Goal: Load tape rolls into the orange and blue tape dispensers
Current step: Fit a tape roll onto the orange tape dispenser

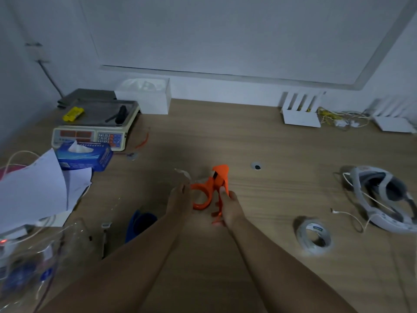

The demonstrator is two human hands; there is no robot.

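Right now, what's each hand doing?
Left hand: pinching clear tape at the orange dispenser.
Right hand: closed on the orange dispenser.

**Dim room, cluttered wooden desk**

The light is low and bluish, and the pale wall (203, 30) looks grey. A large framed white board (248, 41) hangs on it, its lower edge just above the desk (270, 143). The desk is light wood with a plain grain and runs back to meet the wall. A small dark grommet hole (256, 166) sits in the top near the middle. At the far left a socket (37, 51) is fixed to the wall, with a cable (50, 80) dropping from it towards the desk corner. No window or floor shows from here.
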